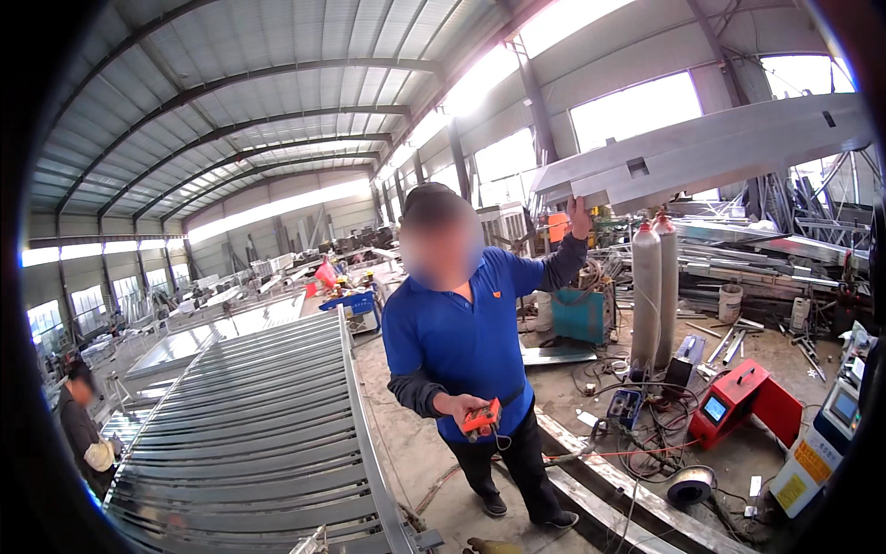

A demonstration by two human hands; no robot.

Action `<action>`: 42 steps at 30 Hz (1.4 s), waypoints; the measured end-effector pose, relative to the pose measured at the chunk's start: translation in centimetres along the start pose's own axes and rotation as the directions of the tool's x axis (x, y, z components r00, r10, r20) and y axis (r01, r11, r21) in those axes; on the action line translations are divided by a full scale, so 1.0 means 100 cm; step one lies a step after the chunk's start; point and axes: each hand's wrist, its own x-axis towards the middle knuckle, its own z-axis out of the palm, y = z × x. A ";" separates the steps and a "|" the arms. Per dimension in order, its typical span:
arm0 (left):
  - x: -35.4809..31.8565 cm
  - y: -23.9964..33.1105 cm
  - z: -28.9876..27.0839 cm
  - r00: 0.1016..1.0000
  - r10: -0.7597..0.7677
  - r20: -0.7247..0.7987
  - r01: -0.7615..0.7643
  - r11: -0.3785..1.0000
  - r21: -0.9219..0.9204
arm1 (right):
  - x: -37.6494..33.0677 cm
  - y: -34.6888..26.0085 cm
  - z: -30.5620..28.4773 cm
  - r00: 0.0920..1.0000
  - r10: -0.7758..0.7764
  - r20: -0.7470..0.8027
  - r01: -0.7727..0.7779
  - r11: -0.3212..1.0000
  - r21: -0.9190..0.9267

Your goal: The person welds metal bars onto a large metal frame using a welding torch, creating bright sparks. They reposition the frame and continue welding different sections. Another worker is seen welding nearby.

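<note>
Neither of my hands can be made out. At the lower edge a tan, glove-like shape (494, 547) is cut off; I cannot tell what it is. Facing me stands a person in a blue shirt (457, 337). That person's one hand holds an orange handheld remote control (482, 418) with a dark cord. The person's other hand is raised to the lower edge of a long silver metal beam (701, 157) with square cut-outs, which spans the upper right above the floor. What supports the beam is hidden. A slatted metal panel (249, 415) lies to the left.
Two gas cylinders (645, 295) stand behind the person, by a teal machine (583, 319). A red machine with a screen (734, 397), cables and a wire spool (690, 486) are on the right floor. Long metal bars (591, 489) lie near the person's feet. Another person (78, 429) is far left.
</note>
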 end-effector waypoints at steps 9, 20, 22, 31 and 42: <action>0.000 0.003 -0.002 0.998 -0.026 0.053 0.026 1.000 -0.009 | 0.003 -0.001 0.014 0.986 0.125 0.110 -0.114 0.989 -0.098; 0.003 -0.018 -0.025 0.994 -0.035 0.108 0.044 0.996 -0.081 | -0.032 -0.063 -0.056 0.999 0.042 0.017 -0.037 0.974 -0.225; 0.007 -0.018 -0.021 0.990 -0.035 0.135 0.045 0.996 -0.074 | -0.036 -0.059 -0.045 0.996 -0.026 -0.084 -0.007 0.928 -0.373; 0.025 -0.025 0.001 0.984 0.030 0.178 -0.015 0.996 -0.083 | -0.172 -0.260 -0.120 0.436 -0.786 0.438 0.700 0.602 0.384; 0.058 -0.077 0.012 0.976 0.105 0.189 -0.062 0.974 -0.219 | -0.239 -0.348 -0.217 0.901 -0.404 0.161 0.359 0.900 0.248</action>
